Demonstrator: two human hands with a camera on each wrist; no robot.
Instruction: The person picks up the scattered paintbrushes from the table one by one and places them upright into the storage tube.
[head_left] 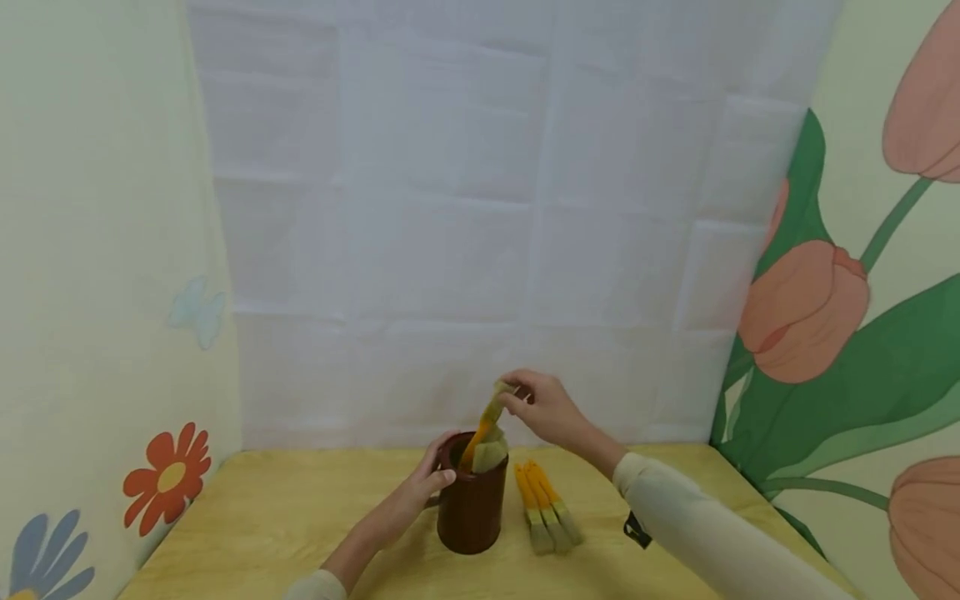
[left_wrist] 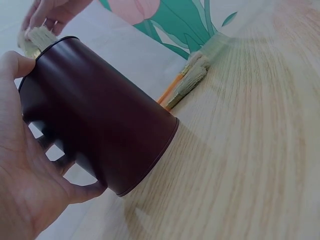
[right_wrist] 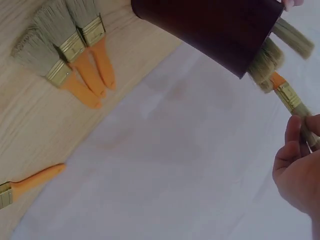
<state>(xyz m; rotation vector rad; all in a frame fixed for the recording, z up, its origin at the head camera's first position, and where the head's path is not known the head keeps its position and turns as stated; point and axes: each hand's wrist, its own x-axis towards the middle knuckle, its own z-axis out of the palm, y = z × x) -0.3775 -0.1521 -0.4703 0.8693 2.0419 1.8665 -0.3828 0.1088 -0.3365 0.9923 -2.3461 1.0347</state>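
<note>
Head view, left to right: the left hand (head_left: 411, 500) wraps around the dark brown cup (head_left: 472, 508), steadying it upright on the wooden surface (head_left: 262, 525). Brushes already stand inside it, bristles up. The right hand (head_left: 543, 408) pinches the bristle end of an orange-handled brush (head_left: 487, 421), its handle dipping into the cup's mouth. Three more brushes (head_left: 546, 508) lie just right of the cup, and the right wrist view shows another loose brush (right_wrist: 30, 182) farther off, so I judge the loading partway done.
</note>
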